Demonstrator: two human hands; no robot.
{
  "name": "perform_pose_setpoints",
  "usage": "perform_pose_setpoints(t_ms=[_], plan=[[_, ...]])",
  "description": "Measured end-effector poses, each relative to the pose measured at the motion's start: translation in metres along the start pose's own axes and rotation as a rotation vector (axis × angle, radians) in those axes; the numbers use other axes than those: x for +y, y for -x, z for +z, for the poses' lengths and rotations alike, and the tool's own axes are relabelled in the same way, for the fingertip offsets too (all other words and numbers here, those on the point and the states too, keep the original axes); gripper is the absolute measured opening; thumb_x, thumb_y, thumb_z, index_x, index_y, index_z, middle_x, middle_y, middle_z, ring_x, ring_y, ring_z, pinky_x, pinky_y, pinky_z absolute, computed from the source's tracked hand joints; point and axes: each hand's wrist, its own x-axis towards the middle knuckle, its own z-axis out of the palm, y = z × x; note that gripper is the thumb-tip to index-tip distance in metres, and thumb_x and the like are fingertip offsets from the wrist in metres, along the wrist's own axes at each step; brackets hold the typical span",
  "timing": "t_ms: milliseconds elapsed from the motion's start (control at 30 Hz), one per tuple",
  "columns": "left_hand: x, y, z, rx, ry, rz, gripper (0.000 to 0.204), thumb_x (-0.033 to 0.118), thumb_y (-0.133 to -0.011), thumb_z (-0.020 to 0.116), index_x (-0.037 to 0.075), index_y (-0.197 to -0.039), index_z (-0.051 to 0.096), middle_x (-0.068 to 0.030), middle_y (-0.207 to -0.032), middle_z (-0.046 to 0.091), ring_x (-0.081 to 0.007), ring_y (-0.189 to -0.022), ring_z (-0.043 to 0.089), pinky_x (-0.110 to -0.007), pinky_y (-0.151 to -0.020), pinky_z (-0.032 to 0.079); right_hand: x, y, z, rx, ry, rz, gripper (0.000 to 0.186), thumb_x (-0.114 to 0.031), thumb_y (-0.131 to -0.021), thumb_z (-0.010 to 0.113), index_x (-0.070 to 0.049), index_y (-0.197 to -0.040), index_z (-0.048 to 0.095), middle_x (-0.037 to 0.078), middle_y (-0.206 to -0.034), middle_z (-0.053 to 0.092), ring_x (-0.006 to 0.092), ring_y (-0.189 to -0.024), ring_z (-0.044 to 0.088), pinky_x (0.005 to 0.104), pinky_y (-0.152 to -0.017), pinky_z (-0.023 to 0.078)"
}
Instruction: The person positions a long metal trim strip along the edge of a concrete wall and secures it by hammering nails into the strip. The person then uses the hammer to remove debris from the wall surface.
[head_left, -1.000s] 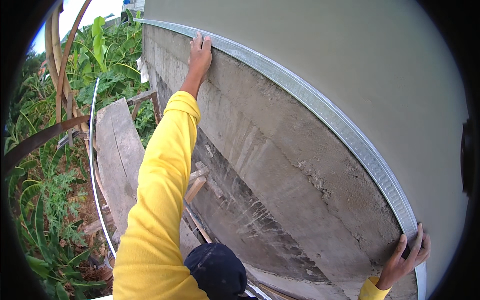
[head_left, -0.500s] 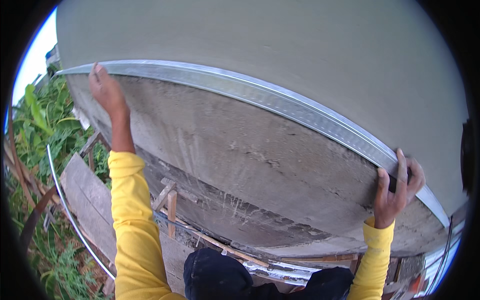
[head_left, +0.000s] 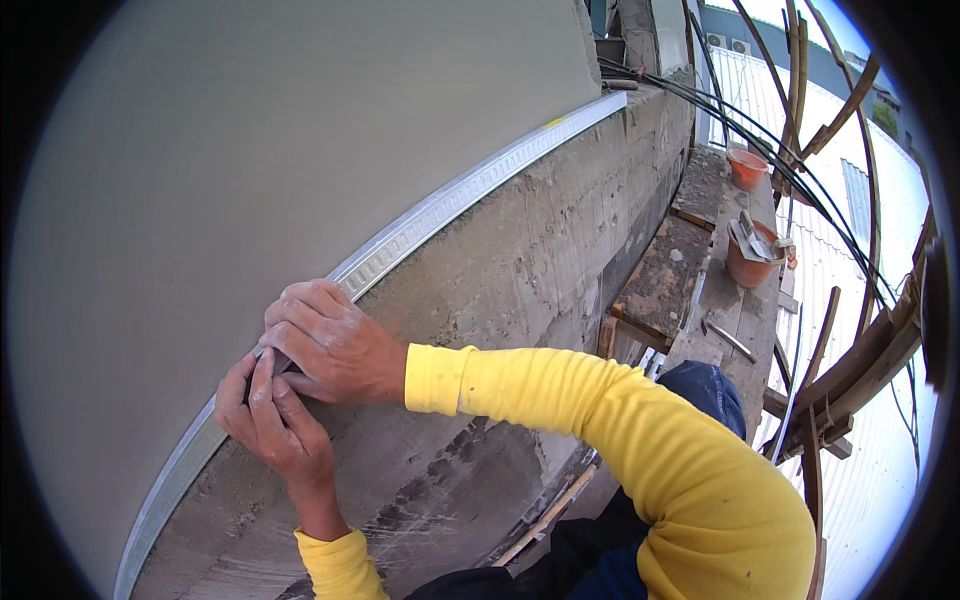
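Both of your hands meet on a long silvery metal strip point(head_left: 395, 243), which runs along the boundary between a smooth grey wall point(head_left: 270, 150) and the rough concrete band point(head_left: 520, 260) below it. Your right hand point(head_left: 332, 338) lies across the strip with its fingers curled and its forearm entering from the right; your left hand point(head_left: 275, 418) sits just below and to the left, its fingers bent upward against the strip and its fingertips beside those of the right. The digits of both hands are drawn in, but they overlap and hide the contact, so it cannot be told whether either one pinches the strip or only presses on it. The strip extends past both hands: its upper part, ridged and bearing a small yellow mark point(head_left: 553, 123), reaches toward the top right, while its lower part curves down to the bottom left. Yellow sleeves point(head_left: 560, 395) cover your arms. At right, a plank platform point(head_left: 735, 320) carries two orange buckets, the nearer bucket point(head_left: 748, 272) holding tools point(head_left: 755, 243) and the farther bucket point(head_left: 747, 172) standing behind it; black cables point(head_left: 735, 115) cross above a pale corrugated roof point(head_left: 880, 470).
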Motion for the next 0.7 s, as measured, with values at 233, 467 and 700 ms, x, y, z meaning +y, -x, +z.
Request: perform_pose_setpoints(t_ms=[233,467,700], plan=[[-0.003,-0.002,0.017,0.046,-0.281,-0.068,0.027,0.011,-0.105,0.065,0.000,-0.129,0.074,-0.0129,-0.126,0.065,-0.0296,-0.120,0.058,-0.044,-0.102,0.047,0.005,0.001,-0.005,0.009,-0.090,-0.042,0.044,-0.022,-0.085,0.079,-0.001,-0.121,0.064,0.015,-0.125,0.063,0.0369,-0.125,0.059,0.0527,-0.112,0.046],[-0.016,0.006,0.007,0.018,-0.395,-0.043,0.026,0.007,-0.102,0.072,-0.001,-0.126,0.077,-0.0122,-0.124,0.064,-0.0284,-0.116,0.059,-0.043,-0.096,0.051,0.130,0.006,-0.160,0.172,-0.033,-0.033,0.047,-0.011,-0.083,0.078,-0.011,-0.128,0.067,0.009,-0.120,0.067,0.0300,-0.119,0.062,0.0479,-0.108,0.050],[-0.009,0.010,0.013,-0.035,-0.392,-0.092,0.027,0.005,-0.104,0.069,-0.002,-0.129,0.074,-0.0155,-0.126,0.062,-0.0290,-0.119,0.060,-0.043,-0.094,0.053,0.399,0.100,-0.412,0.462,0.710,0.673,0.061,-0.043,-0.100,0.073,-0.006,-0.145,0.057,0.017,-0.140,0.063,0.0354,-0.135,0.054,0.0480,-0.117,0.038]])
